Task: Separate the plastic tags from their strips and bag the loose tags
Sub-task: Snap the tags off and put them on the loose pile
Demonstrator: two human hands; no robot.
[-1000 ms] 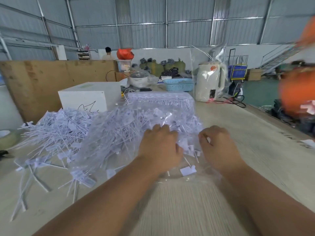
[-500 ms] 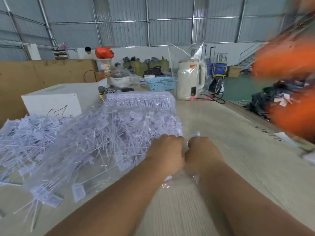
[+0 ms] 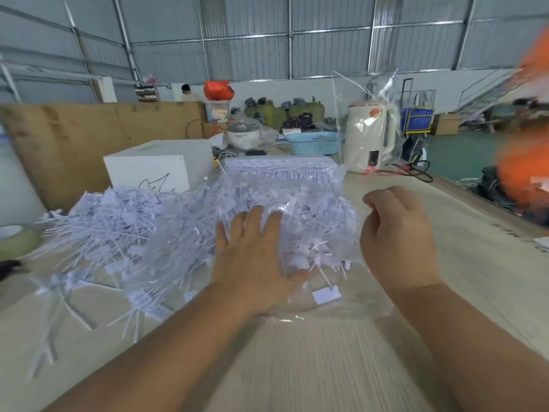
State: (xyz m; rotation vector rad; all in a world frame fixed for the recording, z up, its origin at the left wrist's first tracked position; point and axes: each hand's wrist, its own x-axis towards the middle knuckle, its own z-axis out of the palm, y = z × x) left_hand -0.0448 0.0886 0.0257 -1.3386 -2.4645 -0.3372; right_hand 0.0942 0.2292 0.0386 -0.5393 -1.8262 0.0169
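Our left hand (image 3: 255, 260) presses flat, fingers spread, on one clear bag (image 3: 332, 304) of countless tags (image 3: 297, 209); our right hand (image 3: 398, 242) hovers beside it, loosely curled, empty.

A white box (image 3: 154, 168) sits on the table (image 3: 326, 367) at ten o'clock; a blue basket (image 3: 315, 143) at twelve; a bagged cream kettle (image 3: 370, 136) at one; a tape roll (image 3: 16, 237) at nine; brown board (image 3: 89, 138) behind.
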